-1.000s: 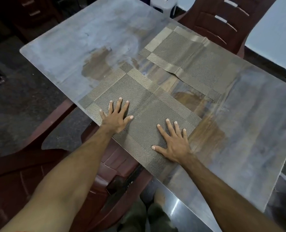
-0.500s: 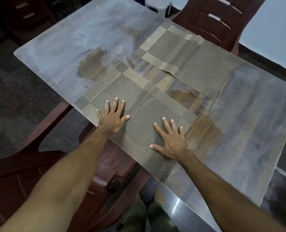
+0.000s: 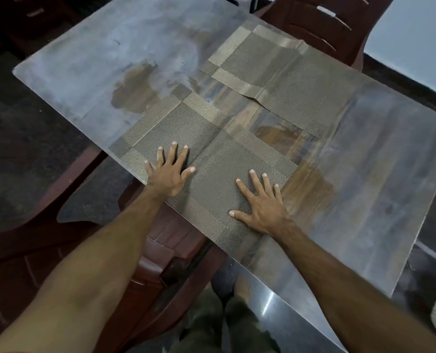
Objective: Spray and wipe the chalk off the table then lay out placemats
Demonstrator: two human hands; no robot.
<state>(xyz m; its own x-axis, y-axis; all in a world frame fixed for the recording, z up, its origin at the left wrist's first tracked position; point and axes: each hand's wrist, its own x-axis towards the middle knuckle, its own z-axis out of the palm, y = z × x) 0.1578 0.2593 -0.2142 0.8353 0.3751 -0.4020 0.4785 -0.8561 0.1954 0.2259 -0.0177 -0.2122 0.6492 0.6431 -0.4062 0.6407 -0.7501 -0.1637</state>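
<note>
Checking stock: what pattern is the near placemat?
Woven grey-brown centre, lighter tan border bands, on the near placemat; head view.

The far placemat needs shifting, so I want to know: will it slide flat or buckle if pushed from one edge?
The far placemat looks thin and woven, with a raised crease, so it would probably buckle there. The table looks smooth and glossy, so it likely slides easily. Picked up, it would probably droop.

Two woven placemats are laid on the smeared tabletop: near placemat, far placemat.

place: home dining area | cues: table, 2 woven placemats, plastic chairs
</note>
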